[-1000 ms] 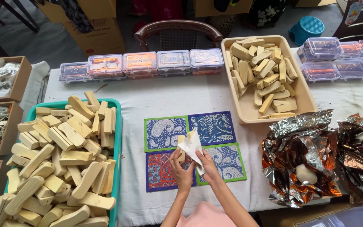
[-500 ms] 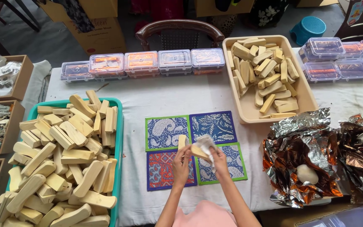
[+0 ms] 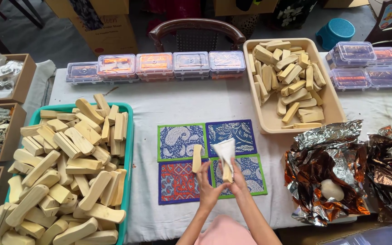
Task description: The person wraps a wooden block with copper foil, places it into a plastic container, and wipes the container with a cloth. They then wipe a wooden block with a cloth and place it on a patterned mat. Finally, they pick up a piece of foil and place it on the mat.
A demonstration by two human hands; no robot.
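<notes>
1. Compared with half a second earlier, both hands have drawn closer together, and the white cloth now stands upright over the right-hand piece instead of lying across it.
2. At 9 o'clock on the bench [image 3: 169,104], a teal tray [image 3: 127,149] holds a heaped pile of pale wooden blocks [image 3: 64,172].
3. At centre, four patterned mats [image 3: 178,141] lie in a two-by-two block, edges touching.
4. The left hand [image 3: 208,187] is closed around the lower end of a wooden piece [image 3: 197,158], which stands nearly upright above the mats.
5. The right hand [image 3: 237,180], just beside the left at its 3 o'clock, grips a second wooden piece [image 3: 227,173] together with a white cloth [image 3: 225,152] that rises toward 12 o'clock.
6. At 12 o'clock, a row of clear lidded boxes [image 3: 159,66] lines the far edge of the bench.
7. At 1 o'clock, a beige tray [image 3: 327,97] holds more wooden blocks.
8. At 3 o'clock, crumpled foil bags [image 3: 327,168] lie open; one holds a pale rounded lump [image 3: 332,189].
</notes>
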